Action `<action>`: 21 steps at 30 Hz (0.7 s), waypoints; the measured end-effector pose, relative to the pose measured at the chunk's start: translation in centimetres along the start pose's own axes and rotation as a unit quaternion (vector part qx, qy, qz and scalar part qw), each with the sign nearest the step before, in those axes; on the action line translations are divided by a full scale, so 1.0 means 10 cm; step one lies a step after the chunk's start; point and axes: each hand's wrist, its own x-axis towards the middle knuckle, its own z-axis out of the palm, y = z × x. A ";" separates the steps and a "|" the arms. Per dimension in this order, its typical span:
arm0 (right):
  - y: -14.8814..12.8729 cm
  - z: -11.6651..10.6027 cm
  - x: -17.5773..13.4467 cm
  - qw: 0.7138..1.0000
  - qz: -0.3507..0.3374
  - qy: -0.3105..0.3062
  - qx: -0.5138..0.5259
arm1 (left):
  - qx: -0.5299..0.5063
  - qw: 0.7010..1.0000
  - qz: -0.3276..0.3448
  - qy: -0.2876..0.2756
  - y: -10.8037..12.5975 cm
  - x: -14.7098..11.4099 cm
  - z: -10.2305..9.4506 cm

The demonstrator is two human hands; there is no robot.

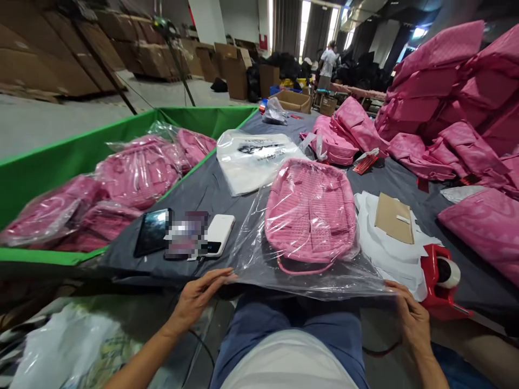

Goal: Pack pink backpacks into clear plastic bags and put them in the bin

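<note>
The pink quilted backpack [310, 210] lay on the worktop [194, 186] directly in front of the person, within a clear plastic bag [249, 248]. The left hand [198, 297] pinched the near left corner of the plastic between thumb and fingers. The right hand [413, 319], somewhat blurred, gripped the near right corner. The near edge was stretched between them, just beyond the worktop's front; whether it was open or sealed could not be determined.

Risks, in the inspector's judgement:

1. Tearing. The film appeared thin, and uneven pulling by the two hands could split it at a pinched corner.
2. Snagging. The pink carry loop [306, 270] projected toward the near edge and could catch in a fold made there.
3. Contact at right. The red tape dispenser [436, 286] stood just beside the right hand; a wide sweep could strike it. Loose white sheets [389, 259], with a brown card [393, 216] on top, lay close by and could be dragged.
4. Contact at left. The white power bank [219, 232] lay near the bag's spread side, where shifting film could push it.
</note>
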 end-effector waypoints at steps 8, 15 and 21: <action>-0.09 0.79 0.41 0.962 0.120 0.191 0.154 | -0.109 0.975 -0.088 0.171 0.19 0.34 0.26; -0.05 0.82 0.45 0.969 0.159 0.146 0.120 | 0.056 0.985 -0.039 0.158 0.37 0.60 0.39; -0.15 0.77 0.39 0.971 0.145 0.178 0.063 | 0.261 0.914 0.306 0.059 0.95 0.60 1.00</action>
